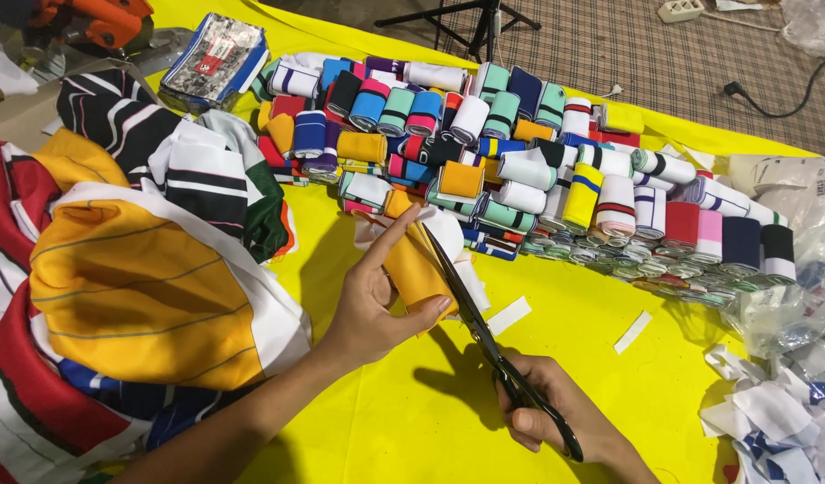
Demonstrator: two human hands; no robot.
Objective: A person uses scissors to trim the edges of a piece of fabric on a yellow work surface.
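Uncut fabric (152,278) is heaped at the left of the yellow worktop (412,421), a large share apparently not yet worked. The left hand (377,296) has its fingers closed on a yellow-and-white strip (417,260), held just above the worktop at centre. The scissors (484,332) stand open with a blade against that strip; the right hand (551,412) grips their handles. Behind, many finished rolls (538,170) are stacked. Trimmed scraps (780,412) lie at the right. Judgement: well under way.
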